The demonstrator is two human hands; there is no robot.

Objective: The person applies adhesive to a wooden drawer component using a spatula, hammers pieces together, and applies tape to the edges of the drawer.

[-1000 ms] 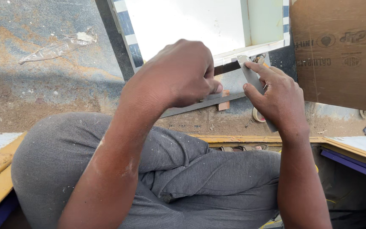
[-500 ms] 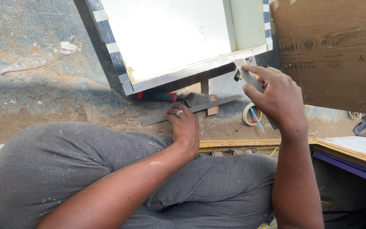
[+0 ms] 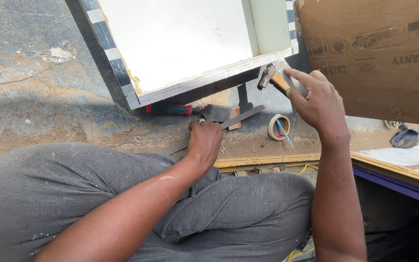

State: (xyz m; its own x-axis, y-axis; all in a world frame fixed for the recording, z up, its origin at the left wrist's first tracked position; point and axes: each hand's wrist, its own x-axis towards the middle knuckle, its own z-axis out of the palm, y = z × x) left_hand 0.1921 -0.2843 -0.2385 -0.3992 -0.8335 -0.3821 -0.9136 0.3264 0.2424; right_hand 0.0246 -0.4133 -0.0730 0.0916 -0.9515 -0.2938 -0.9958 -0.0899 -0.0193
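Far left, a crumpled plastic scrap (image 3: 25, 68) on the stained concrete floor (image 3: 35, 116). Above centre, a white panel with striped edge banding (image 3: 180, 43), tilted. Under its lower edge, a red-handled trowel (image 3: 190, 110). Left hand (image 3: 204, 140) down on the floor, fingers curled onto a long flat metal strip (image 3: 243, 115). Tape roll (image 3: 278, 126) just beside. Right hand (image 3: 316, 102) closed on a hammer (image 3: 272, 77) at the panel's corner. Cardboard sheet (image 3: 379, 53) at right.
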